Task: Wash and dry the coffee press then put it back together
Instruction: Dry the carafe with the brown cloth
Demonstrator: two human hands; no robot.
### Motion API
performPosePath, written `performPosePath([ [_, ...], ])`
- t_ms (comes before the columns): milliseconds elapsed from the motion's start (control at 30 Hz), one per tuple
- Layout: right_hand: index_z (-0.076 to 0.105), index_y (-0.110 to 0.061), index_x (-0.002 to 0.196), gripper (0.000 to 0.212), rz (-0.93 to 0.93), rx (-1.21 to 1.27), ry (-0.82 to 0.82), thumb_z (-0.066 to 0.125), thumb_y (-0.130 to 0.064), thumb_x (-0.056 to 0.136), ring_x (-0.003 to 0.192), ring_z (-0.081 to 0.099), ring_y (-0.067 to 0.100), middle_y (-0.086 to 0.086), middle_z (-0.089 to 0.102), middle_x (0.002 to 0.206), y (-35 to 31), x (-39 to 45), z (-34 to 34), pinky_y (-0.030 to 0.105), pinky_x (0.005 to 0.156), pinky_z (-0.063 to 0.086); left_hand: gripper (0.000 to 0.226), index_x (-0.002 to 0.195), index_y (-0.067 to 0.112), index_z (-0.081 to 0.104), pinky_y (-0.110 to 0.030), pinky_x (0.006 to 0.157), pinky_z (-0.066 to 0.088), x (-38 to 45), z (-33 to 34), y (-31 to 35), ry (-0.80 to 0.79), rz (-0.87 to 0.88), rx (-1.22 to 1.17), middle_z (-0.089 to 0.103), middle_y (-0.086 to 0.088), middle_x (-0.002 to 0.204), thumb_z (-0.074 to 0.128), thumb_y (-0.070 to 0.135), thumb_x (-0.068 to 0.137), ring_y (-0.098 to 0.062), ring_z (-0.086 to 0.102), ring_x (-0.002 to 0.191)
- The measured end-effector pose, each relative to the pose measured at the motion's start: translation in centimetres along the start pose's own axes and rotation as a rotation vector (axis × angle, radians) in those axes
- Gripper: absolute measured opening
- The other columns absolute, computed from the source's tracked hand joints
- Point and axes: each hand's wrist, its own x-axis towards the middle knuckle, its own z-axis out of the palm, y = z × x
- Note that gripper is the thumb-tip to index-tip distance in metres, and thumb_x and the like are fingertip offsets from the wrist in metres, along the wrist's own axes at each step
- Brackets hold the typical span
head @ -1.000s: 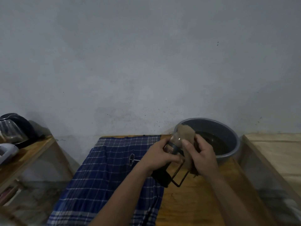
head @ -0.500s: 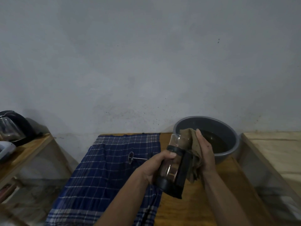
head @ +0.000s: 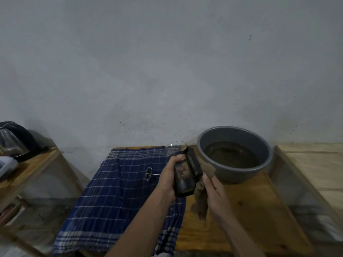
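Head view – hands (head: 168, 178) grip press (head: 185, 175), cloth (head: 201, 198).

Blue plaid cloth (head: 118, 188), grey basin (head: 241, 171), brown rag (head: 201, 199), black-framed coffee press (head: 185, 173).

Both forearms reach forward side by side. The left hand (head: 168, 176) wraps the coffee press carafe (head: 184, 175), fingers curled round it. The right hand (head: 213, 190) seems to pinch a brown cloth (head: 200, 199).
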Motion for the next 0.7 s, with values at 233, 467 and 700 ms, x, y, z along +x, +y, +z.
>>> performPosePath([
  [233,0.065,-0.019,0.094,0.013,0.162,-0.297,0.009,0.053,-0.019,0.096,0.085,0.065,0.019,0.002,0.068,0.089,2.4,0.7,-4.9,0.027,0.069,0.050,0.063,0.126,0.018,0.058,-0.054,0.086,0.056,1.5,-2.5,-0.2,0.291,0.145,0.035,0.073,-0.013,0.110,0.082,0.033,0.069,-0.032,0.070,0.100],
  [467,0.040,-0.018,0.063,0.036,0.225,-0.983,0.048,0.052,-0.024,0.096,0.066,0.055,0.017,0.000,0.051,0.067,7.3,3.2,-8.2,0.026,0.053,0.033,0.054,0.123,0.023,0.045,-0.036,0.071,0.056,1.4,-2.6,-1.6,0.324,0.136,0.102,0.067,-0.009,0.109,0.077,0.026,0.080,-0.027,0.067,0.096],
  [700,0.069,-0.016,0.095,0.022,0.412,-1.114,-0.039,0.054,-0.033,0.089,0.089,0.065,0.022,0.005,0.071,0.100,7.5,5.7,-9.4,0.032,0.078,0.052,0.066,0.131,0.020,0.051,-0.044,0.076,0.060,2.4,-4.7,-0.9,0.313,0.108,0.106,0.070,-0.012,0.116,0.082,0.030,0.074,-0.031,0.069,0.100],
])
